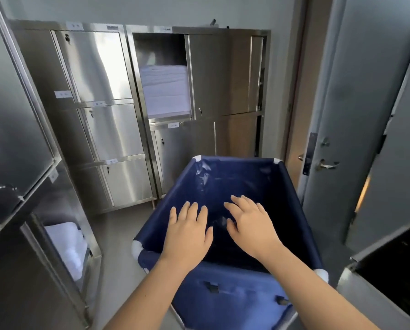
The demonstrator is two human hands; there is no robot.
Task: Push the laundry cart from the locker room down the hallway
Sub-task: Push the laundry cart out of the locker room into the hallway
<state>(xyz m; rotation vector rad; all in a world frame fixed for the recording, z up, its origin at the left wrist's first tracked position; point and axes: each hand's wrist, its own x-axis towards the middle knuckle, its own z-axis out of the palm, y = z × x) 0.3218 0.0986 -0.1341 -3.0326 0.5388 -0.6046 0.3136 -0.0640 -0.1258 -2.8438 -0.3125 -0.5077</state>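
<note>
A laundry cart (292,201) with a dark blue fabric bag and white corner caps stands right in front of me, its inside dark and seemingly bare. My left hand (187,232) hovers flat over the cart's near rim, fingers spread, holding nothing. Beside it, my right hand (251,222) is also held palm down above the bag's opening with fingers apart. Neither hand grips the rim.
Stainless steel lockers (104,115) line the far wall and the left side; one open compartment holds stacked white linen (164,89), and more white linen (67,244) lies low left. A grey door (342,115) with a lever handle (326,165) stands to the right. An open locker door (394,163) juts in at far right.
</note>
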